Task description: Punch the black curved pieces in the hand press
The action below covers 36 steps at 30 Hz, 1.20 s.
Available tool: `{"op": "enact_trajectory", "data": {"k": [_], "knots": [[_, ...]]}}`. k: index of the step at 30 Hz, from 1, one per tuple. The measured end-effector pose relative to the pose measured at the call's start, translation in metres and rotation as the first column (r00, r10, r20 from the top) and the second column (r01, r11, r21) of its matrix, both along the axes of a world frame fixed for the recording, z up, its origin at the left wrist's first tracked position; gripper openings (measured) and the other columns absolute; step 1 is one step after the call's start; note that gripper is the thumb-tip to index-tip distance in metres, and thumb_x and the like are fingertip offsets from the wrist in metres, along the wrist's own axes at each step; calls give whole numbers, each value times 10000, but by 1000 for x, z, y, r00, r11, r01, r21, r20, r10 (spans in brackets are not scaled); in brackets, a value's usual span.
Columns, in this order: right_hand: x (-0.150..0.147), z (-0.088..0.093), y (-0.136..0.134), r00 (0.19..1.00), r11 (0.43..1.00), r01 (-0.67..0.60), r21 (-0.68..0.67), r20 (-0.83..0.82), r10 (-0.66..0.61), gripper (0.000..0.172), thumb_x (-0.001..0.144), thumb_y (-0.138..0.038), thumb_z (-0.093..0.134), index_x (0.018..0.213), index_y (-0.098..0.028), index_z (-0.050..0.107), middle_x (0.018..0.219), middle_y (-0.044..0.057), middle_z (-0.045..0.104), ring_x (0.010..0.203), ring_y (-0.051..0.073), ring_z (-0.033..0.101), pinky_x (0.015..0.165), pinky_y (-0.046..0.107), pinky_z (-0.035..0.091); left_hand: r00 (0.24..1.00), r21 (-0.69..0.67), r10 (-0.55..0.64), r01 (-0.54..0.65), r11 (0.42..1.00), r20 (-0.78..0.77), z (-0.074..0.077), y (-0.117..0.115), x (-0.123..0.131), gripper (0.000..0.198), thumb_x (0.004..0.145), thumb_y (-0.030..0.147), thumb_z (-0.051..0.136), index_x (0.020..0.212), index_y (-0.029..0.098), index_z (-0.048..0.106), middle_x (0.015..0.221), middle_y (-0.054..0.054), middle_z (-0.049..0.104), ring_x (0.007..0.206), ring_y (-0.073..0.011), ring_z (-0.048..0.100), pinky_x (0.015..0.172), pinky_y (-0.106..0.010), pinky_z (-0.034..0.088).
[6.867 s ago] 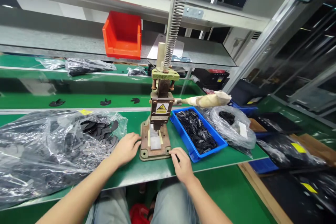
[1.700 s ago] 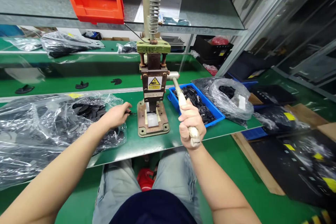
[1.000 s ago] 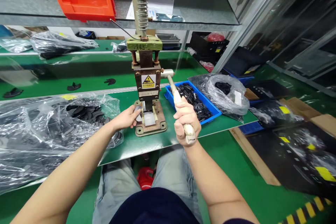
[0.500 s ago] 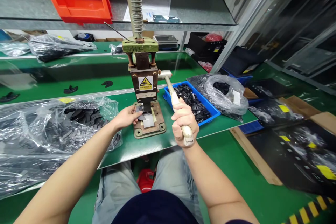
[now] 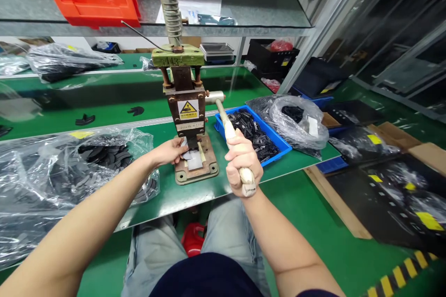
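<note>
My right hand [image 5: 244,162] is wrapped round the pale, tape-bound lever [image 5: 222,111] of a hand press [image 5: 186,109]. At the press base, my left hand [image 5: 169,152] pinches a small curved dark piece [image 5: 186,155] between thumb and fingers, beside the press's lower block. The fingers partly cover this piece, and its far end is hard to make out. A shiny metal plate [image 5: 195,161] lies on the base just in front of it.
A clear bag of curved dark pieces [image 5: 104,155] lies left of the press. To the right are a blue tray [image 5: 284,148] of black parts and another plastic bag [image 5: 303,120]. Loose black pieces [image 5: 85,119] lie behind. A red bin [image 5: 101,16] sits on the shelf above.
The view has shifted slightly, so the press appears further left. The curved piece shows lighter and at a slightly different angle in my left hand. My right hand keeps its hold on the lever.
</note>
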State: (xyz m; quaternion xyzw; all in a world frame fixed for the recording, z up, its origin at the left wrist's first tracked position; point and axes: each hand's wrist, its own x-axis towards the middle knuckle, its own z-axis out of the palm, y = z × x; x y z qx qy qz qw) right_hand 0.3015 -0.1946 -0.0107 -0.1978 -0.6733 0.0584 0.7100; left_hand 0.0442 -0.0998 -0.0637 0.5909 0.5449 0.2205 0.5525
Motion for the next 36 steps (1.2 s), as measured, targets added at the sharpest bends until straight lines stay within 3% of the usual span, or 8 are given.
{"op": "enact_trajectory", "data": {"k": [10,14,17,21,25,29,32,36], "knots": [[-2,-3,4,1000,999,17,27,-27,-17,87,920,-327,680,869,-280,628,853,-18,686,1072,246,726,1199,662,540,987,-110,71,-88,990,-142,19,1,16,210,946,319,796,977,210,619,526,62,540,403,-109,505,400,-200,340],[0,-1,4,1000,1000,12,16,-9,-12,90,931,-330,699,876,-282,646,854,-6,688,1078,255,729,1211,663,539,996,-78,27,-21,997,81,24,-4,2,290,898,390,826,945,188,623,713,-25,688,514,-132,624,483,-234,478],[1,0,4,1000,1000,2,5,-8,-2,101,932,-353,714,882,-288,656,852,-4,687,1083,258,726,1204,675,549,978,11,-6,3,1000,210,33,-4,-39,377,863,473,824,1032,173,672,1013,-108,765,718,-164,723,626,-279,568],[-1,0,4,1000,1000,8,7,-24,-8,125,943,-376,704,871,-289,649,840,-7,685,1063,256,727,1190,689,554,967,251,134,-78,965,-217,41,-6,-115,392,854,530,747,1064,201,715,972,-70,764,800,-205,709,712,-309,540],[-3,0,5,999,1000,15,7,-42,-14,133,930,-369,718,861,-284,643,840,-6,689,1055,264,726,1192,712,541,649,186,42,156,970,-760,34,-23,-165,340,790,575,750,870,246,725,869,-57,769,826,-262,711,760,-332,499],[-4,0,6,998,1000,11,20,-55,-10,137,928,-369,714,858,-277,642,827,-4,684,1043,269,728,1196,722,532,438,147,23,252,957,-899,16,-45,-169,531,715,709,756,967,242,752,1107,-141,760,1037,-341,722,839,-365,515],[-4,0,6,999,1000,23,14,-48,-23,138,929,-378,709,859,-283,639,831,-9,684,1032,268,729,1188,731,538,437,155,38,235,960,-898,4,-50,-163,543,715,710,747,982,238,739,1160,-158,728,1069,-359,712,857,-386,518],[-2,0,5,999,1000,25,15,-23,-25,131,933,-377,707,867,-286,642,840,-10,686,1052,263,729,1200,725,534,585,200,25,237,951,-810,1,-43,-160,293,800,534,710,848,258,625,914,-75,719,864,-275,698,764,-346,484]]}}
